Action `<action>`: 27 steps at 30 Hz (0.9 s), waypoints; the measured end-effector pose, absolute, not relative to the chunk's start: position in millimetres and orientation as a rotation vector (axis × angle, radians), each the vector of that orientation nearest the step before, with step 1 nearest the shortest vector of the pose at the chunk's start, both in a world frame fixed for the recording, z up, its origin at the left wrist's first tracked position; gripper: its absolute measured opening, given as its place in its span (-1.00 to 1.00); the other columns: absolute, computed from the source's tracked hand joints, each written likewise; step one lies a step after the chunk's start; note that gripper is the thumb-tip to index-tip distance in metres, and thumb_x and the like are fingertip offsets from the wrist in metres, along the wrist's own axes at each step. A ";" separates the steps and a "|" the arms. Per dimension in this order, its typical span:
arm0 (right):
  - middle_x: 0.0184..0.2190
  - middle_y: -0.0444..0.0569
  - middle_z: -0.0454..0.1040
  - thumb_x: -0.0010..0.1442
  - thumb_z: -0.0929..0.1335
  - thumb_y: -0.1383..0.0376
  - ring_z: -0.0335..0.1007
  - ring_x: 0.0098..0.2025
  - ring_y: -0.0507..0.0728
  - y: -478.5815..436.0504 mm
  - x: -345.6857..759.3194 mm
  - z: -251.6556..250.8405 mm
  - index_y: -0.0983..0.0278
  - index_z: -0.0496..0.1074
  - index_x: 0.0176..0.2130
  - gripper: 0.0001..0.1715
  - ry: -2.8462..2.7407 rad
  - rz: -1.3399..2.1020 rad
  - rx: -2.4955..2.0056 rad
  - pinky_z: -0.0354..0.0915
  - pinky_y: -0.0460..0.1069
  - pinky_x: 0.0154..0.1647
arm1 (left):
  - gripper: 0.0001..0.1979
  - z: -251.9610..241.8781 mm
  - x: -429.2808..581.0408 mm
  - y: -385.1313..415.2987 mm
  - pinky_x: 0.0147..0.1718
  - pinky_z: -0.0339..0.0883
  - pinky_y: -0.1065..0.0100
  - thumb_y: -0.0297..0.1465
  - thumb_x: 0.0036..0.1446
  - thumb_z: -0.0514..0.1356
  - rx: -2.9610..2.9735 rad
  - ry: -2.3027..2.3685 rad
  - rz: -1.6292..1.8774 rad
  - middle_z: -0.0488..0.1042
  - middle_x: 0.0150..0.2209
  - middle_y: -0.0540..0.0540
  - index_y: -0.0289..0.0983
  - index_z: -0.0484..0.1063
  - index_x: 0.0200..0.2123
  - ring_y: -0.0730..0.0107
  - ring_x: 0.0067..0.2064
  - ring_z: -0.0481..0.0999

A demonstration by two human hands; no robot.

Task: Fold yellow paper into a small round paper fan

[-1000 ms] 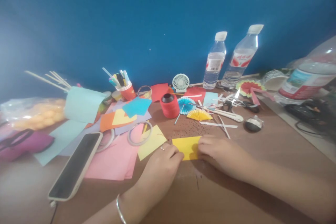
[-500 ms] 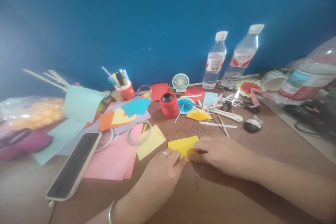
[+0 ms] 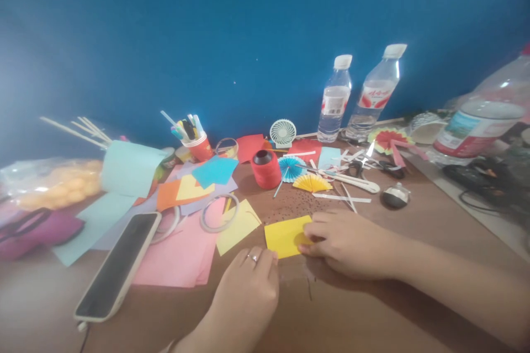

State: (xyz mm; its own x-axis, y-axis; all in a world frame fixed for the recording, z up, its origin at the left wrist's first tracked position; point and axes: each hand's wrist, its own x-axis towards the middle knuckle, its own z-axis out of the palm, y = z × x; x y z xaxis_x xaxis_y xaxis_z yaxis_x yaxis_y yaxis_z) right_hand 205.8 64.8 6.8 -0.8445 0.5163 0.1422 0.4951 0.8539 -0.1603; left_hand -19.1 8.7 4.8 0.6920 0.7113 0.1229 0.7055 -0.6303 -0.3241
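A bright yellow piece of paper (image 3: 285, 236) lies on the table in front of me, its upper face flat and smooth. My right hand (image 3: 342, 242) grips its right edge, thumb below and curled fingers above. At the lower left corner of the paper is my left hand (image 3: 248, 287), closed, with thumb and forefinger tips together at that corner. A ring shows on one of its fingers. Just left of the paper lies a pale yellow sheet (image 3: 238, 231). Small dark specks are scattered beyond it, near a yellow pleated paper fan (image 3: 311, 182).
A phone (image 3: 118, 267), pink sheets (image 3: 174, 256) and a tape roll (image 3: 219, 226) lie to the left. Behind stand a red thread spool (image 3: 265, 171), a pen cup (image 3: 199, 147) and water bottles (image 3: 334, 102). Scissors (image 3: 362, 164) and paper strips lie at right.
My left hand has drawn back to the left, from the paper's lower middle to its lower left corner, uncovering more yellow. My right hand stays at the right edge.
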 end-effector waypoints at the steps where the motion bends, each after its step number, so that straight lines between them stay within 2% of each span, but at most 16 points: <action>1: -0.48 -0.06 0.33 0.12 0.21 0.38 0.12 -0.34 0.07 65.9 208.1 8.5 0.17 0.45 -0.26 -0.72 -2.844 0.195 -0.792 -0.05 -0.02 -0.42 | -0.75 4.4 -19.7 8.9 -0.51 0.23 0.29 -0.70 -0.13 0.01 -2.567 -1.105 0.029 0.31 -0.46 -0.08 -0.35 0.32 -0.37 0.30 -0.44 0.32; 5: -0.55 -0.05 0.34 -0.03 0.25 0.45 0.12 -0.33 0.09 69.8 216.7 17.4 0.24 0.47 -0.47 -0.78 -2.851 0.268 -0.797 -0.01 -0.01 -0.39 | -0.75 4.1 -21.9 11.1 -0.49 0.22 0.28 -0.69 -0.09 -0.01 -2.624 -1.100 0.068 0.30 -0.45 -0.10 -0.34 0.33 -0.35 0.30 -0.43 0.31; 10: -0.58 -0.08 0.32 -0.06 0.27 0.41 0.11 -0.37 0.08 67.9 214.3 17.9 0.28 0.39 -0.56 -0.87 -2.843 0.287 -0.831 0.01 -0.02 -0.39 | -0.79 7.8 -22.4 15.0 -0.45 0.22 0.26 -0.64 -0.06 0.00 -2.737 -1.202 0.075 0.28 -0.44 -0.09 -0.31 0.32 -0.37 0.30 -0.40 0.28; 14: -0.48 -0.06 0.34 0.05 0.28 0.28 0.16 -0.36 0.08 63.8 205.1 6.8 0.29 0.36 -0.50 -0.84 -2.739 0.308 -0.930 0.08 -0.04 -0.37 | -0.85 10.3 -19.9 22.4 -0.37 0.21 0.29 -0.50 0.09 -0.02 -2.830 -1.260 -0.095 0.26 -0.44 -0.08 -0.30 0.31 -0.46 0.35 -0.35 0.27; 17: -0.43 -0.06 0.36 0.13 0.23 0.32 0.22 -0.30 0.06 63.0 200.1 0.2 0.28 0.39 -0.39 -0.83 -2.701 0.401 -0.899 0.13 -0.07 -0.32 | -0.80 7.8 -19.3 28.6 -0.36 0.21 0.33 -0.44 0.14 -0.03 -2.865 -1.284 -0.168 0.26 -0.46 -0.06 -0.30 0.30 -0.49 0.38 -0.35 0.28; 20: -0.42 -0.05 0.38 0.17 0.20 0.34 0.24 -0.29 0.05 63.4 197.6 -1.7 0.27 0.41 -0.35 -0.79 -2.698 0.461 -0.886 0.16 -0.08 -0.30 | -0.79 4.1 -20.0 31.6 -0.37 0.22 0.34 -0.44 0.15 -0.04 -2.882 -1.304 -0.191 0.27 -0.45 -0.06 -0.30 0.30 -0.48 0.39 -0.34 0.28; 27: -0.44 -0.06 0.38 0.18 0.17 0.36 0.26 -0.33 0.04 62.7 193.3 0.9 0.29 0.37 -0.43 -0.75 -2.681 0.465 -0.928 0.17 -0.08 -0.32 | -0.81 0.4 -21.6 31.0 -0.34 0.24 0.32 -0.50 0.15 -0.07 -2.890 -1.266 -0.189 0.31 -0.44 -0.06 -0.29 0.31 -0.41 0.38 -0.33 0.31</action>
State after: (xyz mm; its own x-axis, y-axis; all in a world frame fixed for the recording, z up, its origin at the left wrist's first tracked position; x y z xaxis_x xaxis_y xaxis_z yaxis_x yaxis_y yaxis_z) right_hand 193.3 62.7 0.9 -0.7600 0.6339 0.1432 0.5487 0.7440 -0.3814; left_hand -21.6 31.0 0.4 0.6721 0.7335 0.1015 0.7311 -0.6791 0.0658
